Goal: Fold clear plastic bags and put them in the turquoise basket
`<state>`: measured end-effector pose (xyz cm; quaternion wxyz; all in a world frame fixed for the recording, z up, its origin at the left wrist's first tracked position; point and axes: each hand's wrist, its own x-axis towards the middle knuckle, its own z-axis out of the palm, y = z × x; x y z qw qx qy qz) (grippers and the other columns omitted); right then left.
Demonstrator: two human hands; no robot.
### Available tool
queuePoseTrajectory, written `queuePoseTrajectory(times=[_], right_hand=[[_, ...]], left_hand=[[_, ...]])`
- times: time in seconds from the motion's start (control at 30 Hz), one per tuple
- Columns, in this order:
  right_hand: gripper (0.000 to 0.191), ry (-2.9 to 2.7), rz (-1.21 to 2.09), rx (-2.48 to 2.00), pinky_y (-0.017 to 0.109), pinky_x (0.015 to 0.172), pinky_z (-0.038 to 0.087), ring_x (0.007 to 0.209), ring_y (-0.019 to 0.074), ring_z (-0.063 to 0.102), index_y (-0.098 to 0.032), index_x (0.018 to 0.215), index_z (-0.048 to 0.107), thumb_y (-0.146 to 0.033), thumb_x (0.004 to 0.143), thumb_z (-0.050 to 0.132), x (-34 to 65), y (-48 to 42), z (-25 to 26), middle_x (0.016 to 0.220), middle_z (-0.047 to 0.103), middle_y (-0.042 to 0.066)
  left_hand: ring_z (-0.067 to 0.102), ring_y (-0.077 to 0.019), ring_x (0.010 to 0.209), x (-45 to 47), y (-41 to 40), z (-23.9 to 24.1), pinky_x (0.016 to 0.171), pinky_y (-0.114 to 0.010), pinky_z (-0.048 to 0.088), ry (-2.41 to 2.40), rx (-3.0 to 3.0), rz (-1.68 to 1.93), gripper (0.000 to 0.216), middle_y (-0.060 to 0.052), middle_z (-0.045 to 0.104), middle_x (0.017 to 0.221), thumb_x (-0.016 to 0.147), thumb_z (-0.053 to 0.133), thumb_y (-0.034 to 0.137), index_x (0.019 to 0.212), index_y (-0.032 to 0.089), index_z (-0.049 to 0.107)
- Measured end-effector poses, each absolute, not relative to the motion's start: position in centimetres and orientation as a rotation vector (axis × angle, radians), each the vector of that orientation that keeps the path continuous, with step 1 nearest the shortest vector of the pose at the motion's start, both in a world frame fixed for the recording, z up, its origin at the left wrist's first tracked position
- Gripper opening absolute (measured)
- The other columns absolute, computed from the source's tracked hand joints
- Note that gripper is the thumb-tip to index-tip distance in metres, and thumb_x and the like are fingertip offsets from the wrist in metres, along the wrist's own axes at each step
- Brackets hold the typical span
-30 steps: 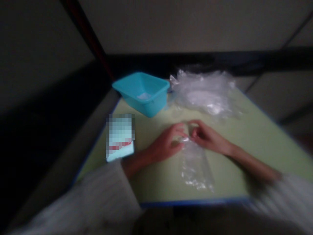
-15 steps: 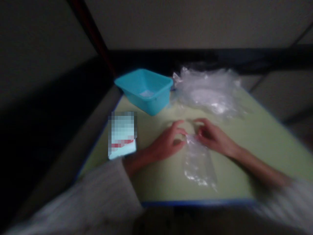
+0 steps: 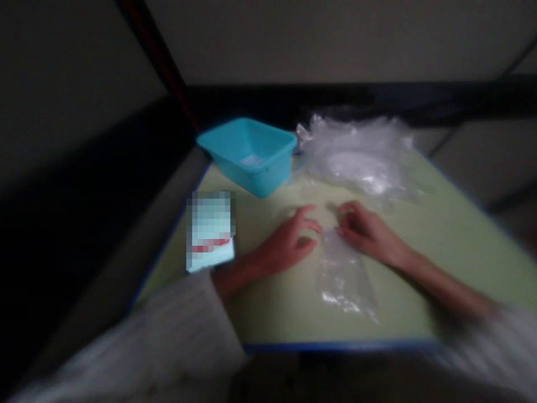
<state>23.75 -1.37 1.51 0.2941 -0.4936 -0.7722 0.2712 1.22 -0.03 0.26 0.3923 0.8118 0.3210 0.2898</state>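
A small clear plastic bag lies flat on the pale green table in front of me. My right hand has curled fingers pinching the bag's top edge. My left hand rests just left of that edge with fingers loosely bent and apart, touching the table beside the bag. The picture is dim and blurred, so fine finger contact is hard to make out.
A turquoise plastic tub stands at the table's far left corner, with something pale inside. A heap of clear plastic bags lies behind my hands. A light blue box sits at the left edge. The table's blue front rim is close to me.
My left hand has come off the bag's top edge and moved slightly left. The bag has slid a little to the right and lies flatter, with my right hand still at its top.
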Motion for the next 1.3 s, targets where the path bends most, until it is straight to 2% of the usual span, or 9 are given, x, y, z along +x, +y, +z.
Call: queuePoseTrajectory(times=[0.07,0.27,0.43,0.83,0.93,1.03,1.17,1.3], right_hand=[[0.026,-2.052,0.742,-1.309,0.025,0.051,0.033,0.052,0.0138,0.047,-0.022,0.105,0.042,-0.024,0.081,0.052,23.8,-1.3,1.5,0.063,0.053,-0.004],[0.026,-2.057,0.757,-1.287,0.026,0.053,0.035,0.053,0.0137,0.049,-0.02,0.104,0.043,-0.023,0.081,0.053,23.8,-1.3,1.5,0.064,0.055,-0.003],[0.021,-2.072,0.739,-1.276,0.026,0.053,0.036,0.054,0.0139,0.049,-0.02,0.1,0.044,-0.022,0.081,0.052,23.7,-1.2,1.5,0.064,0.054,-0.003],[0.027,-1.914,0.846,-1.335,0.026,0.048,0.038,0.053,0.014,0.051,-0.021,0.102,0.043,-0.03,0.081,0.057,24.8,-0.8,1.4,0.064,0.055,-0.003],[0.028,-1.845,0.804,-1.328,0.028,0.055,0.045,0.06,0.0154,0.055,-0.021,0.101,0.045,-0.028,0.079,0.061,25.2,-0.5,1.4,0.074,0.059,0.0],[0.021,-1.763,0.717,-1.278,0.031,0.063,0.048,0.068,0.0163,0.056,-0.022,0.092,0.05,-0.027,0.078,0.063,25.2,-0.6,2.2,0.078,0.058,0.002],[0.015,-1.73,0.951,-1.073,0.029,0.061,0.048,0.068,0.0151,0.056,-0.022,0.088,0.05,-0.031,0.083,0.061,24.3,-1.4,3.2,0.076,0.056,0.002],[0.021,-1.822,1.146,-0.965,0.03,0.062,0.048,0.067,0.0146,0.055,-0.021,0.093,0.049,-0.037,0.085,0.06,23.8,-1.3,2.8,0.073,0.054,0.001]], left_hand=[[0.054,-0.0211,0.117,1.2,0.0,0.3,0.1,-0.041,0.041,0.818,2.099,0.749,0.058,-0.009,0.063,0.114,0.082,0.049,0.011,0.135,0.018,0.024],[0.045,-0.0241,0.125,1.0,-0.1,0.7,0.107,-0.044,0.033,0.729,2.387,0.82,0.048,-0.013,0.052,0.132,0.082,0.049,0.012,0.128,0.016,0.038],[0.051,-0.0232,0.118,1.3,-0.3,1.0,0.108,-0.049,0.031,0.721,2.57,0.67,0.043,-0.008,0.061,0.122,0.084,0.047,0.013,0.126,0.018,0.04],[0.054,-0.022,0.117,1.4,-0.5,1.3,0.11,-0.046,0.029,0.738,2.722,0.56,0.036,-0.01,0.06,0.122,0.084,0.045,0.013,0.12,0.016,0.045],[0.054,-0.0218,0.115,1.4,-0.5,1.2,0.109,-0.046,0.03,0.739,2.706,0.56,0.037,-0.009,0.061,0.121,0.083,0.045,0.012,0.12,0.017,0.045],[0.055,-0.0213,0.114,1.5,-0.6,1.2,0.108,-0.046,0.031,0.727,2.7,0.561,0.038,-0.008,0.061,0.12,0.083,0.045,0.012,0.121,0.018,0.044],[0.056,-0.0208,0.112,1.5,-0.6,1.1,0.109,-0.045,0.031,0.723,2.713,0.564,0.037,-0.009,0.061,0.12,0.084,0.044,0.012,0.121,0.016,0.043],[0.055,-0.0218,0.112,1.5,-0.6,1.0,0.108,-0.047,0.031,0.735,2.676,0.564,0.037,-0.009,0.061,0.118,0.084,0.045,0.013,0.121,0.017,0.045]])
